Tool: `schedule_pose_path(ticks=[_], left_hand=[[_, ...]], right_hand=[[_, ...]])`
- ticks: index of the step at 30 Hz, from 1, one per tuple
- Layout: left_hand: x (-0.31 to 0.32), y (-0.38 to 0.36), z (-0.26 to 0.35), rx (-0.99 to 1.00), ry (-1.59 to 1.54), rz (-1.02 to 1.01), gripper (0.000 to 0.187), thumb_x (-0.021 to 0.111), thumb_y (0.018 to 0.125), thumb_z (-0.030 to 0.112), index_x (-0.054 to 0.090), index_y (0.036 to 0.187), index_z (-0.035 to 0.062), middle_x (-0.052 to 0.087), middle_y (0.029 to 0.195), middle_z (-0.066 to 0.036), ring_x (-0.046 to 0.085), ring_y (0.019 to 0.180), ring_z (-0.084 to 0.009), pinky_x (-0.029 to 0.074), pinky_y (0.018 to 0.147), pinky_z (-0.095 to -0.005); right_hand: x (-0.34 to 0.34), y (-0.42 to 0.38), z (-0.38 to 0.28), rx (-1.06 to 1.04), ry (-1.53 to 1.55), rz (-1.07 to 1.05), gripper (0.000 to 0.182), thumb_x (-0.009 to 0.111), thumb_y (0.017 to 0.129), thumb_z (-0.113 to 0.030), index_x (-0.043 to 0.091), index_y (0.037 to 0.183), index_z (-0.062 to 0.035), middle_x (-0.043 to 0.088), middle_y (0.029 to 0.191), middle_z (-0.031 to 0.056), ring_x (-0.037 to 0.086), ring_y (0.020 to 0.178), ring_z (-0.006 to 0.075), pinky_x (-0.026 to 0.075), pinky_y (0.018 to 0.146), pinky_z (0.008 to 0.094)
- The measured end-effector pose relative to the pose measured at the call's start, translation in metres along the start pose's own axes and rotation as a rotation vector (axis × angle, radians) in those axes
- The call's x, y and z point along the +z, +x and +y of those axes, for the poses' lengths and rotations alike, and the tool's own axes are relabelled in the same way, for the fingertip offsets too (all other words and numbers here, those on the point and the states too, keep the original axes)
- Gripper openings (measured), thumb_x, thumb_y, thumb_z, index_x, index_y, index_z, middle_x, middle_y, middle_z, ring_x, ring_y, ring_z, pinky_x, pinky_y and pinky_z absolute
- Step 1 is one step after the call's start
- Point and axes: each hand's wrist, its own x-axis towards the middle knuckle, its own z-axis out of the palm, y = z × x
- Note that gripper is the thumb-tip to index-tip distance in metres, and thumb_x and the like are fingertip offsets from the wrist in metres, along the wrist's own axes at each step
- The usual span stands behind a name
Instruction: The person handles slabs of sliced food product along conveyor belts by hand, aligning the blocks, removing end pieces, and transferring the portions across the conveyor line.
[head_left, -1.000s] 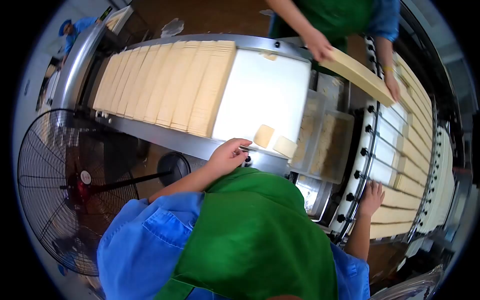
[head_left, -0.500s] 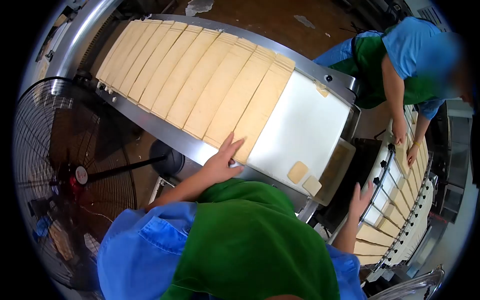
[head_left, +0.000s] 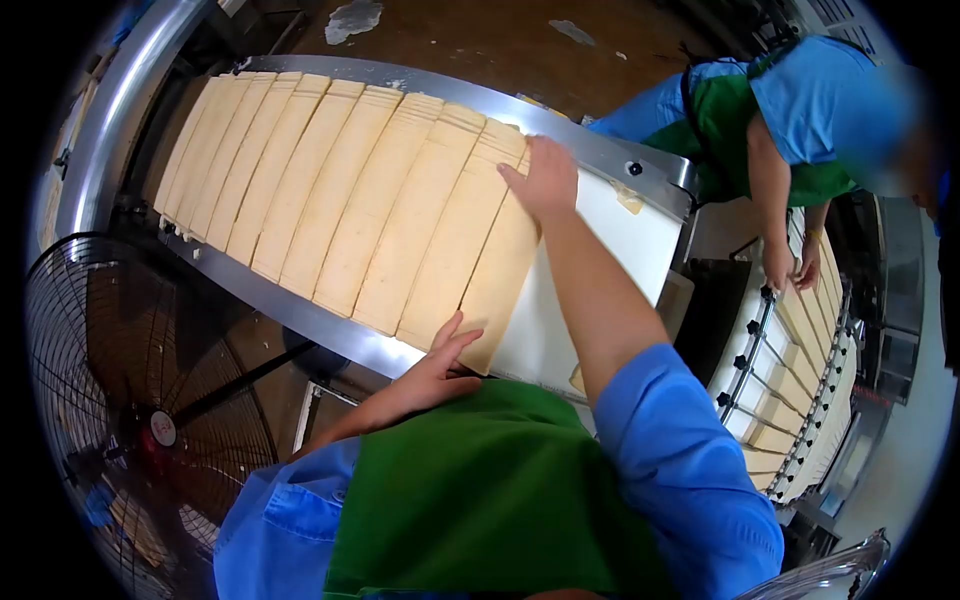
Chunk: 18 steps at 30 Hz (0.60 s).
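The person has taken hold of the endmost pale slab (head_left: 500, 262), which lies on the conveyor belt (head_left: 610, 240) between the two hands. The left hand (head_left: 440, 365) presses its near end, fingers spread open; the right hand (head_left: 545, 180) lies flat on the far end. Neither hand is closed around it. Beyond the left hand more slabs (head_left: 300, 180) lie side by side (a co-worker (head_left: 790, 120) bends over a second line past the right arm). I judge a lift comes next, which calls for both ends rising together.
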Motion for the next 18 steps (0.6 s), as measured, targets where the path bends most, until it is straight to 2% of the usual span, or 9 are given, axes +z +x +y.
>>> schedule_pose_path(ticks=[5, 8, 10, 11, 13, 15, 16, 17, 18], left_hand=[[0.008, 0.015, 0.021, -0.065, 0.132, -0.032, 0.073, 0.069, 0.089, 0.0, 0.037, 0.152, 0.0131, -0.002, 0.165, -0.015, 0.063, 0.103, -0.0152, 0.052, 0.088, -0.0301], [0.021, 0.037, 0.03, -0.068, 0.436, -0.118, 0.069, 0.072, 0.087, 0.007, 0.043, 0.149, 0.0136, 0.009, 0.164, -0.017, 0.064, 0.098, -0.015, 0.052, 0.083, -0.0289], [0.036, 0.051, 0.043, -0.018, 0.639, -0.12, 0.071, 0.078, 0.081, 0.026, 0.048, 0.145, 0.0151, 0.028, 0.158, -0.02, 0.067, 0.082, -0.0236, 0.055, 0.079, -0.0351], [0.042, 0.055, 0.045, -0.016, 0.655, -0.149, 0.071, 0.078, 0.081, 0.026, 0.048, 0.145, 0.0151, 0.028, 0.158, -0.02, 0.067, 0.082, -0.0236, 0.055, 0.079, -0.0351], [0.05, 0.063, 0.048, 0.122, 0.959, -0.058, 0.073, 0.078, 0.079, 0.028, 0.048, 0.145, 0.0147, 0.031, 0.157, -0.019, 0.067, 0.081, -0.0258, 0.055, 0.081, -0.0378], [0.052, 0.064, 0.036, 0.197, 1.203, 0.063, 0.083, 0.078, 0.079, 0.027, 0.038, 0.15, 0.0137, 0.031, 0.155, -0.025, 0.065, 0.103, -0.0357, 0.055, 0.086, -0.0425], [0.054, 0.067, 0.024, 0.227, 1.351, 0.152, 0.087, 0.078, 0.079, 0.027, 0.033, 0.152, 0.0118, 0.031, 0.154, -0.027, 0.062, 0.111, -0.0398, 0.055, 0.089, -0.044], [0.058, 0.068, 0.022, 0.119, 1.306, 0.202, 0.096, 0.079, 0.079, 0.029, 0.025, 0.154, 0.0065, 0.029, 0.152, -0.033, 0.055, 0.122, -0.0459, 0.053, 0.095, -0.0474], [0.068, 0.073, 0.016, 0.062, 1.329, 0.272, 0.101, 0.081, 0.077, 0.031, 0.022, 0.154, 0.0031, 0.027, 0.151, -0.037, 0.054, 0.123, -0.0476, 0.051, 0.098, -0.0481]], right_hand=[[0.001, -0.048, 0.057, 0.058, 0.014, 0.232, 0.057, 0.076, 0.077, -0.037, 0.058, 0.121, -0.0068, 0.06, 0.121, 0.0131, 0.054, 0.118, 0.0311, 0.046, 0.099, 0.0445], [-0.032, -0.088, 0.106, 0.295, -0.087, 0.351, 0.06, 0.078, 0.074, -0.044, 0.06, 0.115, -0.0053, 0.06, 0.109, 0.0127, 0.057, 0.111, 0.0325, 0.048, 0.094, 0.0459], [-0.068, -0.12, 0.133, 0.421, -0.125, 0.311, 0.061, 0.079, 0.072, -0.045, 0.062, 0.115, -0.0059, 0.06, 0.11, 0.0123, 0.057, 0.111, 0.0332, 0.045, 0.097, 0.0467], [-0.082, -0.137, 0.144, 0.528, -0.157, 0.254, 0.062, 0.08, 0.07, -0.046, 0.063, 0.114, -0.0064, 0.06, 0.111, 0.0118, 0.056, 0.112, 0.0339, 0.043, 0.099, 0.0474], [-0.099, -0.17, 0.163, 0.573, -0.269, 0.283, 0.068, 0.08, 0.07, -0.052, 0.063, 0.117, -0.0057, 0.062, 0.113, 0.0143, 0.058, 0.111, 0.0338, 0.042, 0.1, 0.0481], [-0.114, -0.203, 0.179, 0.671, -0.2, 0.11, 0.072, 0.078, 0.073, -0.056, 0.062, 0.121, -0.0045, 0.064, 0.115, 0.0183, 0.059, 0.113, 0.0351, 0.04, 0.104, 0.0487], [-0.112, -0.219, 0.194, 0.742, 0.068, 0.026, 0.076, 0.076, 0.075, -0.059, 0.059, 0.125, -0.003, 0.064, 0.12, 0.0215, 0.059, 0.116, 0.0368, 0.041, 0.105, 0.0474], [-0.116, -0.234, 0.197, 0.796, 0.059, 0.058, 0.076, 0.076, 0.075, -0.059, 0.059, 0.125, -0.003, 0.064, 0.12, 0.0215, 0.059, 0.116, 0.0368, 0.041, 0.105, 0.0474], [-0.12, -0.249, 0.197, 0.772, 0.239, 0.015, 0.082, 0.08, 0.072, -0.055, 0.052, 0.127, -0.0019, 0.063, 0.122, 0.0231, 0.061, 0.115, 0.036, 0.045, 0.101, 0.0449]])
